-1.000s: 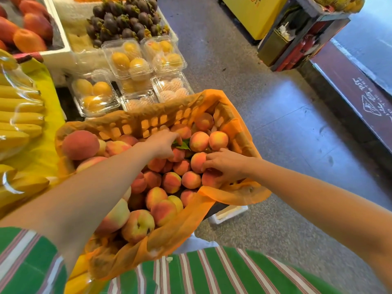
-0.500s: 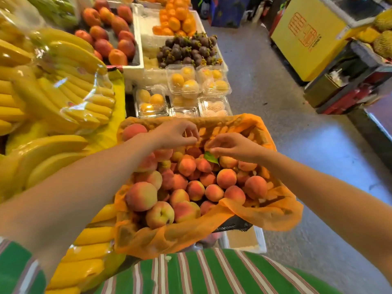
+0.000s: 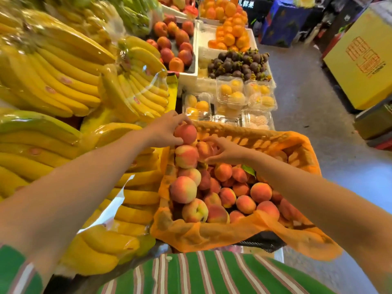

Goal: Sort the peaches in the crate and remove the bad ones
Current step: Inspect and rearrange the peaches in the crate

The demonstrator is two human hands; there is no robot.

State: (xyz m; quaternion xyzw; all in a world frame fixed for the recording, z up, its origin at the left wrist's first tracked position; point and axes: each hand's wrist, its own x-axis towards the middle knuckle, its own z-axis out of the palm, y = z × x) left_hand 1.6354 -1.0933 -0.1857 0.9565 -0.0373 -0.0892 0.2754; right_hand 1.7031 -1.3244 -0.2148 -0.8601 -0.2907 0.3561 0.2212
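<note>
head view: the left hand (image 3: 167, 129) grips a peach (image 3: 186, 133) at the far left corner of the crate (image 3: 265, 135). the right hand (image 3: 226, 152) curls its fingers round a second peach (image 3: 203, 150) just beside it. other peaches (image 3: 261, 192) fill the crate. they look soft and easily bruised, so cradle each round its middle without squeezing.

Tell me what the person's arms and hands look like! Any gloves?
No gloves! The left hand and right hand are bare, with no rings or watch showing, and nothing covers the forearms. The left arm's short sleeve is green with pale stripes, like the shirt.
</note>
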